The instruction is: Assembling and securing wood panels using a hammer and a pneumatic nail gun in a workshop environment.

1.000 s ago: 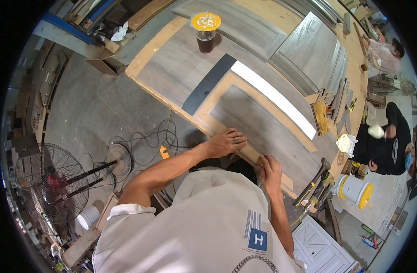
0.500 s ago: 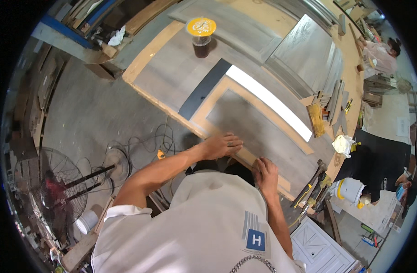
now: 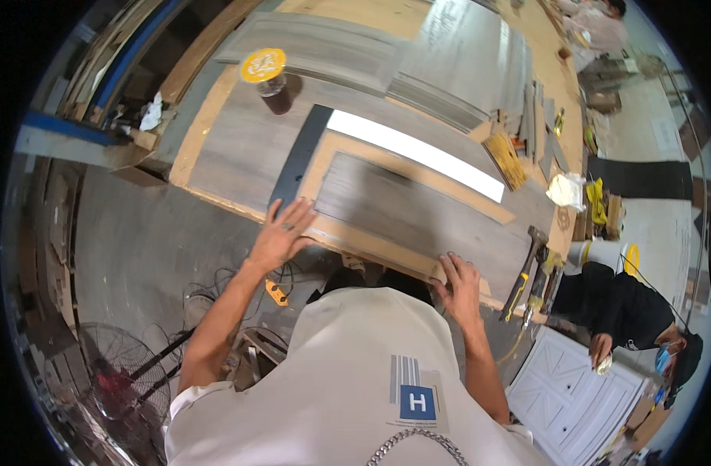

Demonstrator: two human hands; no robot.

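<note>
Head view: wooden frame (image 3: 369, 250) lies on table (image 3: 200, 132). Left hand (image 3: 281, 234) spread, ungripping, at near-left corner; right hand (image 3: 458, 289) curled at near edge, grip unclear. Even pressure advised.

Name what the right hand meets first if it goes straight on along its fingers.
Just ahead of the right hand is likely the grey wood-grain surface, then the far tan strip and white strip. Whether it would touch or skim over them is unclear.
</note>
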